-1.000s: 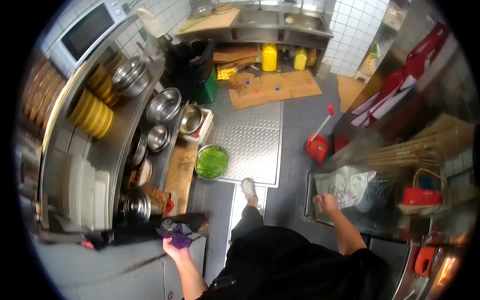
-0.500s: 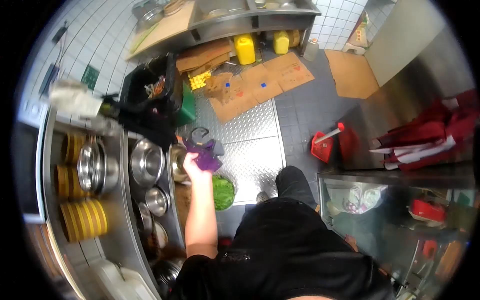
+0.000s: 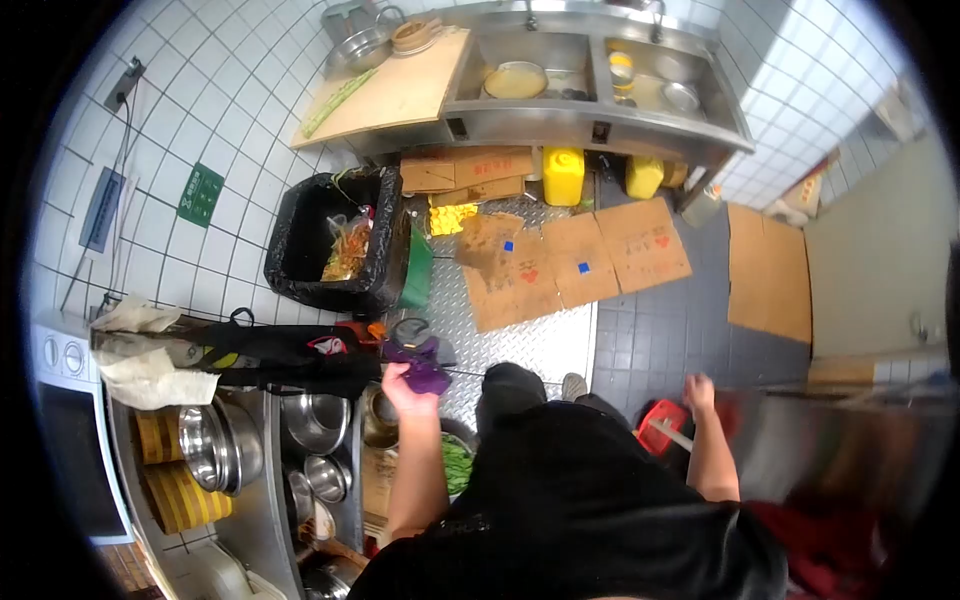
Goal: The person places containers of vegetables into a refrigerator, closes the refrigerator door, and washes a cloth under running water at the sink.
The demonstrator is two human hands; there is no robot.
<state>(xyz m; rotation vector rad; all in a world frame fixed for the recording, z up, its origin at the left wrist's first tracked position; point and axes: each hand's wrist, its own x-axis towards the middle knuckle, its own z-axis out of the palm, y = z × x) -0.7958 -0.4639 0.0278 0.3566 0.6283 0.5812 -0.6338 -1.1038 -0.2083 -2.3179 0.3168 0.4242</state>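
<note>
Head view, left of centre: left hand (image 3: 412,398) grasps an already picked-up purple bundle (image 3: 424,371), not set down; right hand (image 3: 700,393), loosely clenched, looks empty.

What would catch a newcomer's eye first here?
Probably the purple item in the left hand, just left of centre. Next, the black-lined bin with scraps inside, further up and left, and the yellow jugs under the sinks. The flattened cardboard on the floor before the sinks also stands out.
</note>
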